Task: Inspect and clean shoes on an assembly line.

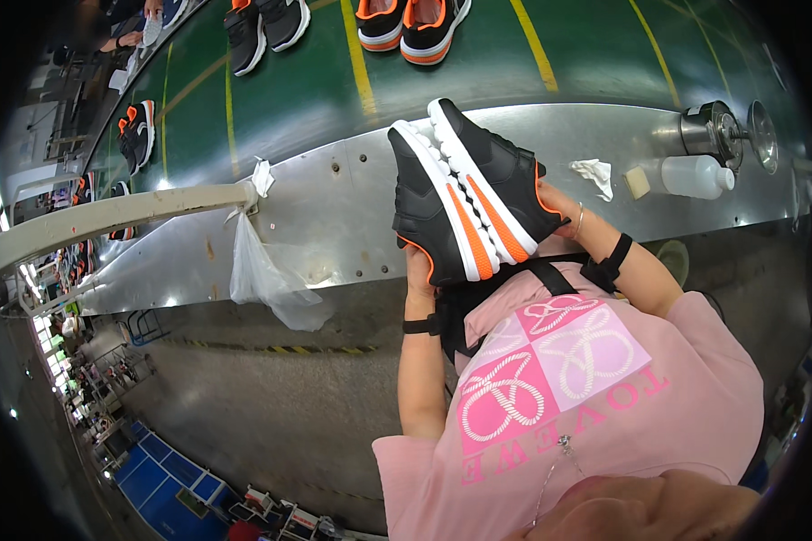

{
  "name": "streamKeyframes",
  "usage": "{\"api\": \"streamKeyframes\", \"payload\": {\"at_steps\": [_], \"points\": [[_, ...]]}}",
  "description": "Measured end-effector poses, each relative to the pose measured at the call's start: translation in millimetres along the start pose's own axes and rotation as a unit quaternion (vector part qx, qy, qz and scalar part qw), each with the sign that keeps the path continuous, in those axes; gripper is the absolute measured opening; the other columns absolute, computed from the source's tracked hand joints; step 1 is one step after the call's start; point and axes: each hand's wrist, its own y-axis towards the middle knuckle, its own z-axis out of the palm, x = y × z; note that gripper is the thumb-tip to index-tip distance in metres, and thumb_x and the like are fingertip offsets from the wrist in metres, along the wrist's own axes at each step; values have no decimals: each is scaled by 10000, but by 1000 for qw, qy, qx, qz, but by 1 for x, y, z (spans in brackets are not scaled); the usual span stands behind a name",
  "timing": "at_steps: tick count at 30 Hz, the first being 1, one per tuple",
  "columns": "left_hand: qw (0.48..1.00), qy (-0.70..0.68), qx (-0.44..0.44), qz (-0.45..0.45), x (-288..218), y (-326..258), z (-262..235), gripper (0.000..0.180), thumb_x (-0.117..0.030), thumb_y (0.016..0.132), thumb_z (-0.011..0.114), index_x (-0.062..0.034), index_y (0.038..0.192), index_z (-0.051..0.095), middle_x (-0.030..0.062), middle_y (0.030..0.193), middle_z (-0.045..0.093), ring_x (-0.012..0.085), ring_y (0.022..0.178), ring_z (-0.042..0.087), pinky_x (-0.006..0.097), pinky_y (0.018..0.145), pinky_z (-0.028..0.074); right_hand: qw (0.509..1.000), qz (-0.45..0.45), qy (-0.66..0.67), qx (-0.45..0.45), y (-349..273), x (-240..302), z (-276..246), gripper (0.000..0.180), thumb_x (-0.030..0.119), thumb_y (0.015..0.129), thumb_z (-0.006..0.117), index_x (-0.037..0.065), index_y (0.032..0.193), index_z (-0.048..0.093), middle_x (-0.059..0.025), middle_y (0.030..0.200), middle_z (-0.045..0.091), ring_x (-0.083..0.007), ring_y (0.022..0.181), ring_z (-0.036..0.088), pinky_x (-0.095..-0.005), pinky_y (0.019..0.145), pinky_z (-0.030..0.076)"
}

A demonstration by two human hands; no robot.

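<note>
I hold a pair of black sneakers side by side in front of my chest, their white and orange soles facing each other. My left hand (417, 269) grips the left sneaker (417, 200) by its orange-lined collar. In my right hand (561, 207), the right sneaker (494, 155) is held at its collar opening too. Toes point away from me, over the metal ledge. Most of my fingers are hidden inside or behind the shoes.
Beyond the metal ledge (334, 216) runs a green conveyor belt (460, 81) carrying more sneakers (412, 27). Rightward on the ledge are crumpled tissue (594, 175), a sponge (637, 183), a white bottle (695, 177) and a metal pot (711, 131). Leftward, a plastic bag (262, 270) hangs from a beige bar (126, 215).
</note>
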Motion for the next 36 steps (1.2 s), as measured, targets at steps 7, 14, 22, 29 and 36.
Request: {"api": "streamKeyframes", "payload": {"at_steps": [7,14,22,29,36], "points": [[1000,21,-6,-2,-2,-8,7,406,-90,968,420,37,1331,549,136,1321,603,246,1169,605,364,997,505,999,-7,6,39,0,-4,-14,333,61,955,571,-17,1279,575,-108,1229,658,-132,1036,679,-269,910,567],[999,-14,-8,-36,-12,-31,8,417,-242,1022,487,25,1336,548,125,1349,586,278,1218,577,394,1061,464,993,34,109,8,6,-15,-37,335,103,955,509,-65,1233,592,-178,1218,666,-207,1045,692,-333,948,563],[997,-63,40,-4,-20,-49,5,490,-317,970,589,-23,1359,545,124,1328,604,278,1206,589,410,1045,483,988,-48,111,95,-1,-16,-44,400,202,945,591,-46,1259,596,-162,1241,662,-221,1075,680,-345,984,544],[969,-187,157,-31,-30,-62,-9,550,-356,970,606,-77,1429,486,118,1362,583,254,1205,593,409,1028,500,990,-42,62,119,-20,2,-39,488,278,953,626,-9,1341,556,-125,1293,640,-177,1124,654,-327,1006,523],[997,17,35,73,-63,-81,22,692,-415,938,638,-81,1495,397,126,1421,537,285,1238,577,440,1048,491,974,-187,-32,126,-50,28,-6,576,223,934,634,2,1439,468,-99,1369,591,-176,1214,599,-308,1062,461]]}}
